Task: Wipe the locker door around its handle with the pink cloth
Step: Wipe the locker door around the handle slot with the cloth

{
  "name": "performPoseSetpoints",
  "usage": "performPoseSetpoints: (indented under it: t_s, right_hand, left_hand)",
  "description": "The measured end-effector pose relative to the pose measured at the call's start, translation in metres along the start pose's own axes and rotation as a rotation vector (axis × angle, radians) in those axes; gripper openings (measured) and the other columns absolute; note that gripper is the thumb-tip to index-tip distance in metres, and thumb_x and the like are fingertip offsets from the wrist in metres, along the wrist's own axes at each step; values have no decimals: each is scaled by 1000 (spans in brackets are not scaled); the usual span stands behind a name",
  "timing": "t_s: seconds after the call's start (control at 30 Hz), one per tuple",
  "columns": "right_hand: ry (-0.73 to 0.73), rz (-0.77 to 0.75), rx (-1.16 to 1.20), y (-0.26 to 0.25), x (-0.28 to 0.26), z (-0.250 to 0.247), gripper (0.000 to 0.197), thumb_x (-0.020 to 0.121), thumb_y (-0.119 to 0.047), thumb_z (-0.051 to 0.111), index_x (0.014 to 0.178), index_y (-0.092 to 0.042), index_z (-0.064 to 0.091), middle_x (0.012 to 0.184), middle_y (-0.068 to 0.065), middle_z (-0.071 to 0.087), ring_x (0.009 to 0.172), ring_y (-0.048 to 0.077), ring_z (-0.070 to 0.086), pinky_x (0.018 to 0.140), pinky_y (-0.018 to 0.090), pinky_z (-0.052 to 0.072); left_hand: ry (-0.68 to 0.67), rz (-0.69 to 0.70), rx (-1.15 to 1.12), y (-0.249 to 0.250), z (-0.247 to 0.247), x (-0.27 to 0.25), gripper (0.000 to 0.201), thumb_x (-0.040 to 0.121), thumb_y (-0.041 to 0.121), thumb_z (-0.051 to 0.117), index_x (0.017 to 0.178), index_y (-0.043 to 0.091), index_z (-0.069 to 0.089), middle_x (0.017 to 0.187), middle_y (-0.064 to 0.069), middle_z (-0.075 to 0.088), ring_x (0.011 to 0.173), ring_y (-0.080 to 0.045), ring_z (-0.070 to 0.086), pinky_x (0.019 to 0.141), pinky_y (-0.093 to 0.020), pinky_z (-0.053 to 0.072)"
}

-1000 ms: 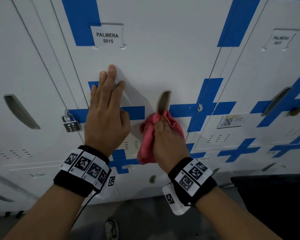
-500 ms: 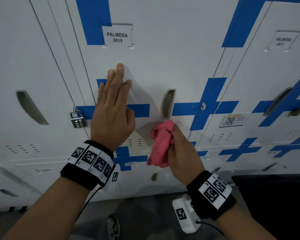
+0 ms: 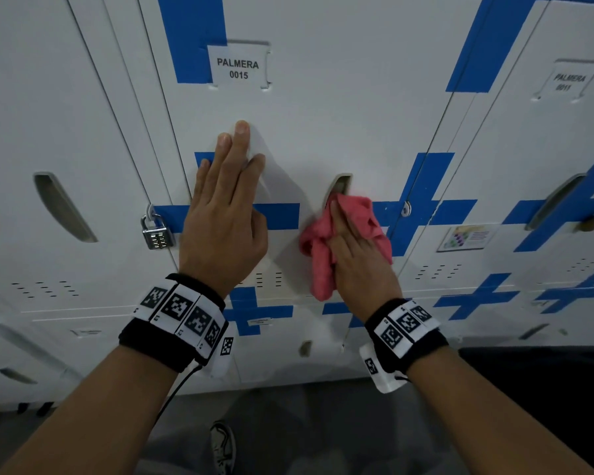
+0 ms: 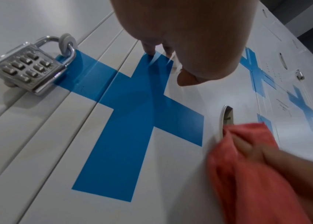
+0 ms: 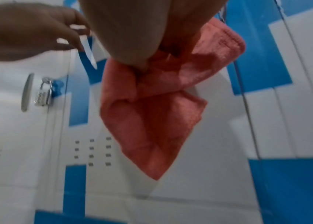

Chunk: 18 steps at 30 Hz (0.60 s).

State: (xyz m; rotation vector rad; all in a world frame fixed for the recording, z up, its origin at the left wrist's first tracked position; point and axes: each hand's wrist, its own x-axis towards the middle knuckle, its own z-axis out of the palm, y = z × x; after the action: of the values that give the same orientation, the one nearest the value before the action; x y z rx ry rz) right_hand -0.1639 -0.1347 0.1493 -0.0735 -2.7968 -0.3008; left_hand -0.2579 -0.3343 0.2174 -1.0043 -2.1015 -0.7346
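The white locker door (image 3: 323,108), labelled PALMERA 0015, carries a blue cross and a recessed oval handle (image 3: 341,186). My right hand (image 3: 352,245) grips the bunched pink cloth (image 3: 319,265) and presses it on the door over the handle's lower end. In the left wrist view the cloth (image 4: 247,169) covers the bottom of the handle (image 4: 226,118). In the right wrist view the cloth (image 5: 151,121) hangs below my palm. My left hand (image 3: 227,207) lies flat on the door left of the handle, fingers straight and pointing up.
A silver combination padlock (image 3: 156,231) hangs on the neighbouring locker at the left, close to my left wrist. More lockers with recessed handles (image 3: 64,207) stand on both sides. A dark object (image 3: 542,382) sits at the lower right, and a shoe (image 3: 223,443) shows on the grey floor.
My right hand dropped with the cloth below the handle, then came back up onto the handle's lower end. My left hand stayed flat on the door.
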Motion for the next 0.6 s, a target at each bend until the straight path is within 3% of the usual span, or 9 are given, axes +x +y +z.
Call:
performPoseSetpoints:
  t_s: [0.1,0.2,0.33,0.4,0.47,0.53,0.6]
  right_hand:
    - [37,-32,149,0,-12,24,71,78,-11,67,142,-9,36,158,15,14,145,29,20,115,46,28]
    - [160,10,329,-10,-15,39,80,69,-5,79,138,-10,38,152,17,31,132,32,44,107,49,38]
    - [262,103,500,-29,-16,50,79,76,1,72,142,-10,29,153,17,21,135,33,38,108,52,32]
    - [246,102,482,-35,-19,55,80,72,3,73,140,-5,32,151,22,26,132,40,41,102,57,40]
    - [157,29,424,-45,-17,61,76,72,-5,73,137,-4,35,142,23,33,126,42,49,98,55,46]
    - [122,46,603,-61,-9,60,56,87,-11,62,138,-9,39,131,17,49,112,28,61,91,44,54]
    - [82,16,735,-80,1,57,43,93,-13,59,133,-11,43,119,11,60,92,18,65,82,36,57]
  left_hand:
    - [-17,30,37,-5,-2,-1,61,87,-7,52,148,1,47,168,-17,21,157,-35,17,124,-58,26]
    - [-32,79,28,-15,-6,-1,64,87,-10,46,151,1,44,168,-16,22,157,-33,17,124,-56,28]
    - [-57,170,-38,-34,-15,-1,65,88,-19,44,151,-2,44,166,-18,27,156,-32,21,125,-50,28]
    - [-92,193,-39,-40,-19,0,65,90,-21,46,152,-2,43,167,-18,26,157,-31,20,126,-48,27]
    - [-114,198,-36,-41,-20,0,68,89,-22,46,153,-2,41,167,-18,24,157,-31,19,126,-49,27]
    - [-120,189,-35,-39,-19,-1,70,87,-21,45,154,-1,40,168,-18,23,158,-32,17,127,-49,24]
    - [-119,169,-32,-36,-17,-3,71,86,-18,44,155,1,40,169,-17,21,158,-30,14,130,-43,17]
